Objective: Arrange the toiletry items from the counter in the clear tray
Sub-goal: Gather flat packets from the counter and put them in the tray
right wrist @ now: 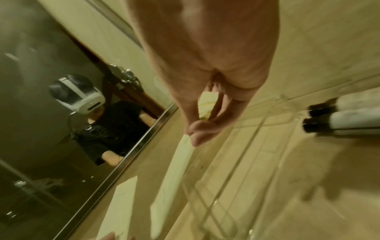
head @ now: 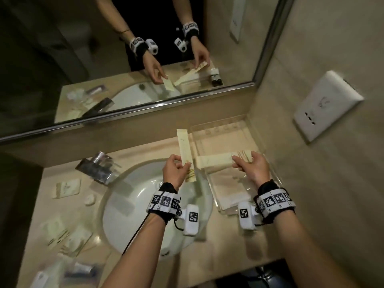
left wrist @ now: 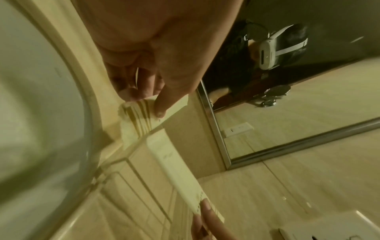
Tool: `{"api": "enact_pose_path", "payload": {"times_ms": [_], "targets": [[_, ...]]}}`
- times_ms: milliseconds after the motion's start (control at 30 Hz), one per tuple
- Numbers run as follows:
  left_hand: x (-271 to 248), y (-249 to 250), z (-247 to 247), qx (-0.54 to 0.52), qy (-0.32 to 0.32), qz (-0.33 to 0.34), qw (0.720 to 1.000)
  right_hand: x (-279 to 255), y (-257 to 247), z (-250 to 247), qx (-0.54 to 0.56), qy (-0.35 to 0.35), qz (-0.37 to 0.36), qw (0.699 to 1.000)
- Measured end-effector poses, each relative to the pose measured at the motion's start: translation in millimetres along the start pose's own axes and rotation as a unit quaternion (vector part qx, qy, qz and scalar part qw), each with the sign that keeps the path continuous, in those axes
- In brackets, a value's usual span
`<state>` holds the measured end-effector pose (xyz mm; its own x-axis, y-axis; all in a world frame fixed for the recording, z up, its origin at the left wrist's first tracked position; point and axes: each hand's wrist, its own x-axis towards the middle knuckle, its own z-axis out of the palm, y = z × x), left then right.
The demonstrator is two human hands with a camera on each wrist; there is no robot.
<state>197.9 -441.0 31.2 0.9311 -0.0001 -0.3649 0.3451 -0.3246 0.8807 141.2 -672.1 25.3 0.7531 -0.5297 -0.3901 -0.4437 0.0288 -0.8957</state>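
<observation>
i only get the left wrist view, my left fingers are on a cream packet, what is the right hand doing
Observer: The right hand holds a second long cream packet crosswise over the clear tray.
Operator: anything in the tray already
Observer: The right wrist view shows two white bottles with dark caps at one end of it.
Operator: what else is left on the counter
Observer: Left of the sink, several small pale packets lie on the counter, blurred in the head view.
</observation>
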Motion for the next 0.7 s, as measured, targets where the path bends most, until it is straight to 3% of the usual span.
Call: {"api": "enact_pose_path", "payload": {"times_ms": [167, 333, 467, 700], "targets": [[-3, -9, 34, 0.016, -0.006, -0.023, 1.0, 31, 35, -32, -0.024, 0.037, 0.084, 0.995], [-9, -17, 42, 0.033, 0.002, -0.026, 0.999, 62, 64, -25, -0.078, 0.032, 0.142, 0.986], [-12, -20, 44, 0.054, 0.015, -0.035, 0.998, 88, 81, -10, -0.128, 0.004, 0.165, 0.978], [-12, -26, 48, 0.075, 0.011, -0.033, 0.997, 77, 68, 1, -0.26, -0.029, 0.165, 0.951]]}}
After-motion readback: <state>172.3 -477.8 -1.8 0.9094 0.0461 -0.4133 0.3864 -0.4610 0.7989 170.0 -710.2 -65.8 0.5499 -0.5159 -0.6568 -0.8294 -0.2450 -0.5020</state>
